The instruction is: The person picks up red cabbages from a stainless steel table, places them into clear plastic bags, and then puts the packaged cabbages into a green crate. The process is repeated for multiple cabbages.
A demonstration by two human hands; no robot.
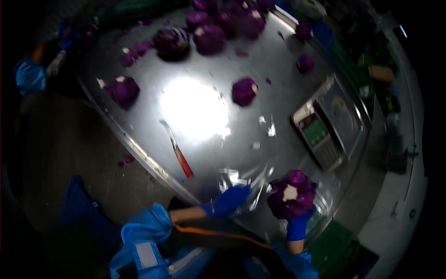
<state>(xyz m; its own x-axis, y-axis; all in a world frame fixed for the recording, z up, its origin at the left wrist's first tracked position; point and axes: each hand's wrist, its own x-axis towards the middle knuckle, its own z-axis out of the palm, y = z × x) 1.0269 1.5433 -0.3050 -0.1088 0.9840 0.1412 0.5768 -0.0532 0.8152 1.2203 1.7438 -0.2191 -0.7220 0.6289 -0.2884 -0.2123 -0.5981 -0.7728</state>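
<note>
A red cabbage [293, 202], its pale cut stem facing up, is held by my right hand [301, 223] in a blue glove at the near right of the metal table [209, 157]. My left hand [229, 201], also blue-gloved, reaches over clear plastic film [237, 178] at the near edge; whether it touches the film I cannot tell. Beyond it lies a knife [181, 161] with a red handle and a curved blade. Single cabbages rest near the middle [244, 91] and at the left [122, 91].
A digital weighing scale [318, 134] with a metal pan stands at the right. Many red cabbages [209, 38] are piled at the far side. At the far left a co-worker's blue sleeve [30, 77] and gloved hand show. A blue plastic crate [85, 205] is on the floor.
</note>
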